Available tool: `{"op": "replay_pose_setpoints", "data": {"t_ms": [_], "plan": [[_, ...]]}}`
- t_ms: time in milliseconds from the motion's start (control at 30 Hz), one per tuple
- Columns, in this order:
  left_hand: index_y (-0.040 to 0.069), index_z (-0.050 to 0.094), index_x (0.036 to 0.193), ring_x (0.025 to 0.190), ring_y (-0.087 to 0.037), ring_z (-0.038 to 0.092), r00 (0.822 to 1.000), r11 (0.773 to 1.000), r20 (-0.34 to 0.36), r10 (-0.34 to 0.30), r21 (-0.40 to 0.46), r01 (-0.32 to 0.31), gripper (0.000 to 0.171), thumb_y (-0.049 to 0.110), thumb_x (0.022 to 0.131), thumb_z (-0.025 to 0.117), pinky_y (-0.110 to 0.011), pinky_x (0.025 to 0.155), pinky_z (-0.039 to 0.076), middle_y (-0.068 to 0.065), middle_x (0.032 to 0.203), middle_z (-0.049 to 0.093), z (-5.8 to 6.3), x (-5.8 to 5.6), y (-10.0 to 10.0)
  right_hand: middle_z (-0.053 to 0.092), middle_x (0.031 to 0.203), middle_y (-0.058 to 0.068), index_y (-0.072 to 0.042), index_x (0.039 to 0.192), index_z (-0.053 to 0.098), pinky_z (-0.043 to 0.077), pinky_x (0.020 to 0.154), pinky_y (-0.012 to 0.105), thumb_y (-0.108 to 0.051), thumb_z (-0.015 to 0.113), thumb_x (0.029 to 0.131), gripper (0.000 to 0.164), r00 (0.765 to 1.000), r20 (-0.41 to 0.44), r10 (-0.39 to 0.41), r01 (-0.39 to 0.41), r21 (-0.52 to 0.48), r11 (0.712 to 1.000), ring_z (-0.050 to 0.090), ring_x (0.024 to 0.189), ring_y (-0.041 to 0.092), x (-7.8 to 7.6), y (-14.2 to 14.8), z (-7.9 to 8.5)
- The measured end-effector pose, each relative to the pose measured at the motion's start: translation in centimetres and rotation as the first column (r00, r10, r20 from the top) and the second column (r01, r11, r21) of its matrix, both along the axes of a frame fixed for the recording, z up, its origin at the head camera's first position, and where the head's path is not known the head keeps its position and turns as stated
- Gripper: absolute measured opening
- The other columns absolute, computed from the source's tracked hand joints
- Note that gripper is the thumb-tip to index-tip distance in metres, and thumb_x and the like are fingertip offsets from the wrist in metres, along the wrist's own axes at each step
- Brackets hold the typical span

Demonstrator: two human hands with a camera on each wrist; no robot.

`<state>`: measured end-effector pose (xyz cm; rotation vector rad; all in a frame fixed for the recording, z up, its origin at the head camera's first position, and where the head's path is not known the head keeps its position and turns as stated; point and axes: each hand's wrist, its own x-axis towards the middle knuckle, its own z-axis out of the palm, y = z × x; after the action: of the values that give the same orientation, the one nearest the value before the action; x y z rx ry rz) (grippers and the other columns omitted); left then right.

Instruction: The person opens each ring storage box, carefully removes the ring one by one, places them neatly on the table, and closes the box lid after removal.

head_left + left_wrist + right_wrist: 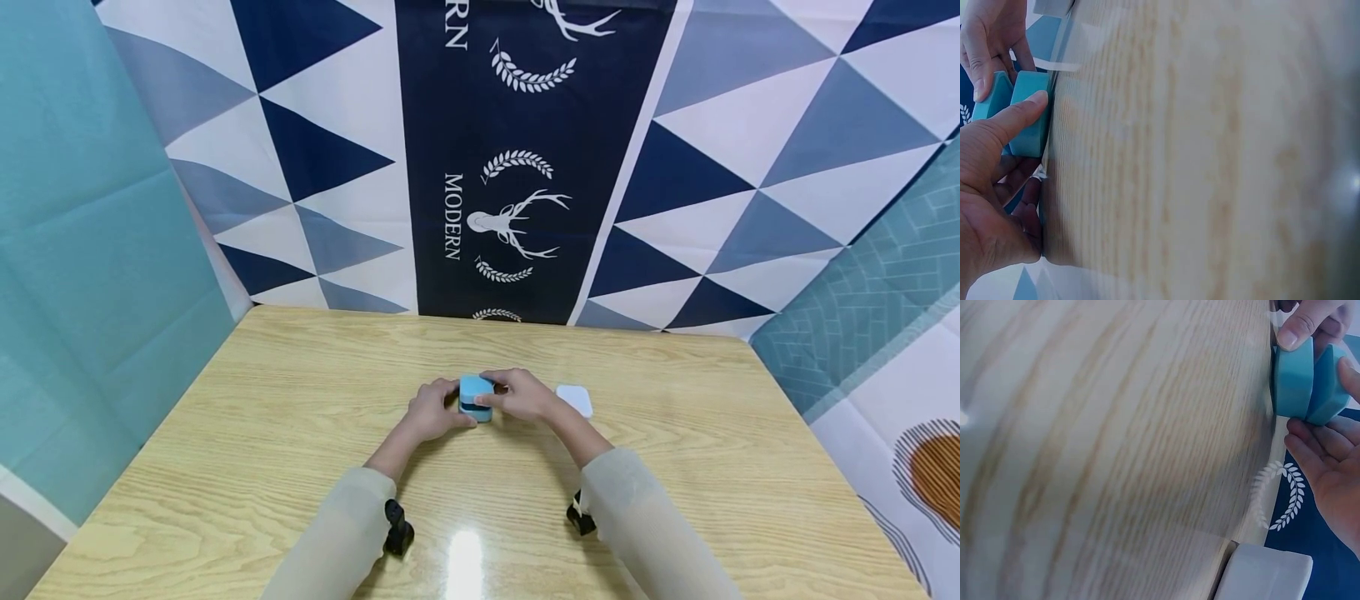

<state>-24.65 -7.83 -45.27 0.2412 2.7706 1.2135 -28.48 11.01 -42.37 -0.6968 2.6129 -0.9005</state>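
Note:
A small light-blue box with rounded corners (476, 387) sits on the wooden table in the head view, its two halves parted by a dark gap. My left hand (432, 412) grips the lower half (1031, 115) from the left, thumb across its near side. From the right, my right hand (523, 395) pinches the upper half (1331, 384) between thumb and fingers. That half stands tilted against the lower one in both wrist views, the gap wedge-shaped. The inside of the box is hidden.
A white rounded-square piece (574, 399) lies on the table (315, 467) just right of my right hand. Behind the table's far edge hangs a patterned cloth (502, 192). Teal cloth (105, 250) borders the left side. Each sleeve carries a black strap piece.

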Motion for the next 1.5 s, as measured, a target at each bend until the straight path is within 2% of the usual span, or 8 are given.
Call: {"op": "replay_pose_setpoints", "data": {"t_ms": [233, 933, 1500], "plan": [[0.005, 0.051, 0.134, 0.125, -0.037, 0.042, 1.0, 1.0, 0.002, 0.004, -0.006, -0.004, 0.069, 0.03, 0.076, 0.078, -0.058, 0.1, 0.03, -0.012, 0.128, 0.055, 0.0, -0.03, -0.06, 0.061, 0.125, 0.009, -0.006, 0.137, 0.048, 0.046, 0.091, 0.038, -0.039, 0.06, 0.09, 0.059, 1.0, -0.007, 0.008, -0.008, 0.006, 1.0, 0.058, 0.108, 0.019, -0.04, -0.04, 0.01], [0.006, 0.05, 0.134, 0.125, -0.038, 0.041, 1.0, 1.0, 0.001, -0.004, 0.002, 0.004, 0.069, 0.031, 0.076, 0.077, -0.058, 0.099, 0.03, -0.012, 0.13, 0.055, 0.0, 0.08, 0.02, 0.064, 0.118, 0.008, -0.004, 0.135, 0.049, 0.047, 0.087, 0.036, -0.036, 0.061, 0.09, 0.057, 1.0, -0.016, 0.022, -0.022, 0.009, 1.0, 0.058, 0.1, 0.016, -0.16, 0.04, 0.11], [0.006, 0.051, 0.134, 0.126, -0.037, 0.041, 1.0, 1.0, -0.003, -0.012, 0.011, 0.012, 0.069, 0.03, 0.076, 0.078, -0.058, 0.099, 0.03, -0.012, 0.128, 0.055, 0.11, 0.09, -0.01, 0.062, 0.124, 0.009, -0.006, 0.135, 0.051, 0.047, 0.091, 0.037, -0.037, 0.06, 0.09, 0.055, 1.0, -0.02, 0.017, -0.018, -0.001, 1.0, 0.059, 0.108, 0.019, -0.21, 0.15, -0.15]]}}
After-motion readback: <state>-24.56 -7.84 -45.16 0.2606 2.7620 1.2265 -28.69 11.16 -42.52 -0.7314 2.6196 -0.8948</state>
